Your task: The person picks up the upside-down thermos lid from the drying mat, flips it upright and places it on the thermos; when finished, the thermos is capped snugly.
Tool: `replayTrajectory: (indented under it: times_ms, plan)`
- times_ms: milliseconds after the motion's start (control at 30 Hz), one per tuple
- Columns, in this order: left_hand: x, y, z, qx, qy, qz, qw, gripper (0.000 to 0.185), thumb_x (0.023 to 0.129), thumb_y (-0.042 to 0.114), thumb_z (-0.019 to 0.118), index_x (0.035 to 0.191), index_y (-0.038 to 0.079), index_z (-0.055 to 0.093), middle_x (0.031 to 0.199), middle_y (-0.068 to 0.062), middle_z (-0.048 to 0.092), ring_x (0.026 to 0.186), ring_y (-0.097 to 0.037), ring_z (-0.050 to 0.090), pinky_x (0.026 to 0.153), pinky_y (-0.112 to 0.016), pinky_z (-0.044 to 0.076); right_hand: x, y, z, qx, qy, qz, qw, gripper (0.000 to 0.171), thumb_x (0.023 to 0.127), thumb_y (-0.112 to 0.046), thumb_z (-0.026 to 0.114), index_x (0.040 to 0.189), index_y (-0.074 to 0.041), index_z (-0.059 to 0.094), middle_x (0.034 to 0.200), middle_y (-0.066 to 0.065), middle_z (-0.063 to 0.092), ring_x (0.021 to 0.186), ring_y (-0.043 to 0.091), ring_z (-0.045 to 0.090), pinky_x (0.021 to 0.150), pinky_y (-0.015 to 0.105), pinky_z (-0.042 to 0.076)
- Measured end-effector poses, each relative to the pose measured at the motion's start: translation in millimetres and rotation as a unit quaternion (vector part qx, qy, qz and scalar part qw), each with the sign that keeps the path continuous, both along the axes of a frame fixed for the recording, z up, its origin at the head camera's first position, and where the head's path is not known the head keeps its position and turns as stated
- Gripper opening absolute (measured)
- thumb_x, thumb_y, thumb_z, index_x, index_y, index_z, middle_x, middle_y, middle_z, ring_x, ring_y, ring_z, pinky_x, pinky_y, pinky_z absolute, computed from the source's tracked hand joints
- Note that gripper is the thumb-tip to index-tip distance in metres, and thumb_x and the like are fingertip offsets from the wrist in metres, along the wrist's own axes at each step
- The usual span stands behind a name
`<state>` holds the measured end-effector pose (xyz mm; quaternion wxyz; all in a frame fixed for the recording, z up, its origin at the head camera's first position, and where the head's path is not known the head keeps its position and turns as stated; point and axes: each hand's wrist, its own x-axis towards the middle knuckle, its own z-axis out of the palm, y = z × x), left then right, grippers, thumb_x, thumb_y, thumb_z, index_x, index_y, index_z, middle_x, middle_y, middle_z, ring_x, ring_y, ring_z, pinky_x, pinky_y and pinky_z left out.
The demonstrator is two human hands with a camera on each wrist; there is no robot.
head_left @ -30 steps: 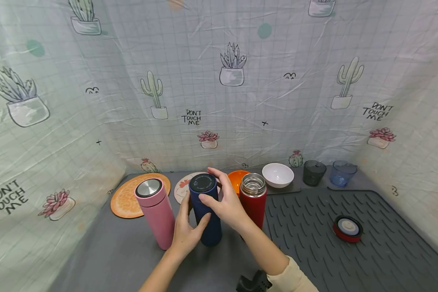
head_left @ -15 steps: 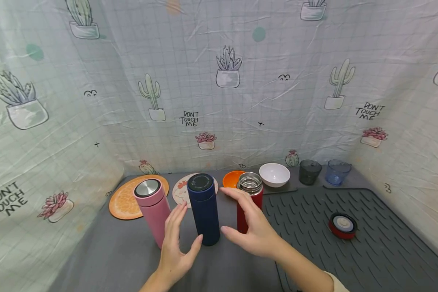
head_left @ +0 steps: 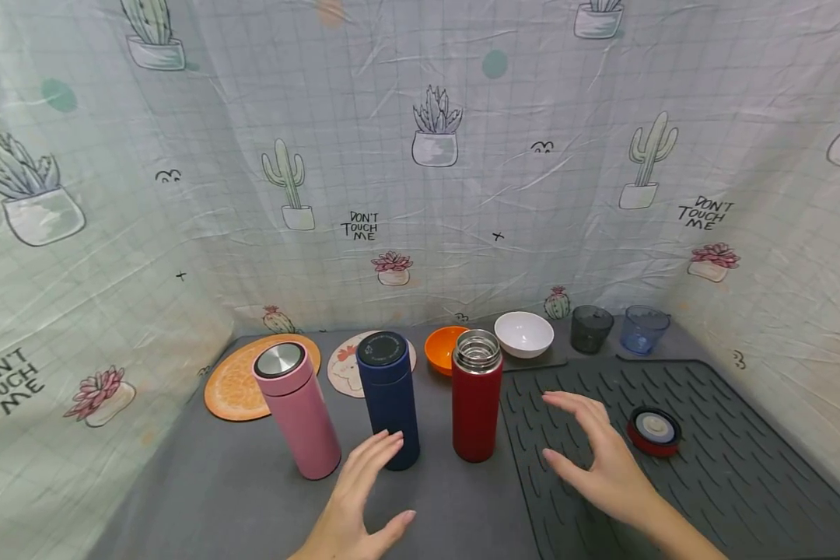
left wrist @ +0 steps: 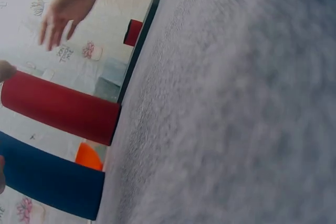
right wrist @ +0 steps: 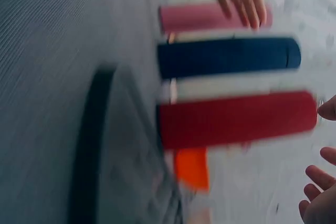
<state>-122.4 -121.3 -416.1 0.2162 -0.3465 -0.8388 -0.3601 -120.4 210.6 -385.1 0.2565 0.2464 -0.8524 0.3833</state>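
A navy blue thermos (head_left: 390, 397) with its black-topped lid on stands upright in the middle. To its left is a pink thermos (head_left: 302, 420) with a silver-topped lid, and to its right a red thermos (head_left: 476, 412) whose steel mouth is uncovered. My left hand (head_left: 357, 505), fingers loosely extended, hovers in front of the blue thermos and overlaps its lower part in the head view. Over the ridged mat my right hand (head_left: 605, 463) is spread and holds nothing. Just beyond it, the red-and-black lid (head_left: 654, 431) lies upside down on the mat.
The dark ridged mat (head_left: 560, 498) covers the right of the grey table. Along the back are an orange-slice placemat (head_left: 234, 385), a round patterned mat (head_left: 345, 375), an orange bowl (head_left: 439, 348), a white bowl (head_left: 524, 334), a dark cup (head_left: 591, 330) and a blue cup (head_left: 644, 330).
Both hands have let go of the blue thermos, which stays standing. The right hand has moved right past the red thermos to the mat; the left has drawn back toward the front.
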Motion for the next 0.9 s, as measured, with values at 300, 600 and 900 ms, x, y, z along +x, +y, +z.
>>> replayTrajectory:
  times_ms: [300, 600, 900]
  plan:
    - [-4.8, 2.7, -7.3, -0.024, -0.087, -0.003, 0.9959, 0.083, 0.071, 0.033, 0.078, 0.141, 0.027, 0.033, 0.143, 0.003, 0.036, 0.13, -0.015, 0.029, 0.091, -0.055, 0.038, -15.5, 73.3, -29.4, 0.008, -0.024, -0.114, 0.993, 0.062, 0.071, -0.002, 0.076, 0.126, -0.006, 0.049, 0.125, 0.012, 0.045, 0.112, 0.024, 0.031, 0.076, 0.048, 0.029]
    - [-8.1, 2.4, -13.3, -0.021, -0.136, -0.006, 0.9904, 0.066, 0.083, 0.033, 0.066, 0.14, 0.02, 0.036, 0.144, 0.007, 0.032, 0.133, -0.016, 0.027, 0.092, -0.057, 0.036, -25.1, 131.8, -62.9, 0.022, -0.128, -0.202, 0.971, 0.073, 0.075, -0.022, 0.075, 0.13, 0.009, 0.036, 0.125, 0.035, 0.033, 0.111, 0.053, 0.023, 0.083, 0.064, 0.013]
    - [-9.3, 1.7, -18.8, -0.001, -0.149, 0.0, 0.9888, 0.06, 0.086, 0.026, 0.063, 0.139, 0.018, 0.037, 0.142, 0.006, 0.037, 0.13, -0.015, 0.033, 0.094, -0.049, 0.039, -30.1, 147.9, -73.0, 0.06, -0.243, -0.227, 0.941, 0.089, 0.077, -0.032, 0.072, 0.132, 0.017, 0.022, 0.117, 0.042, 0.036, 0.099, 0.056, 0.042, 0.069, 0.061, 0.038]
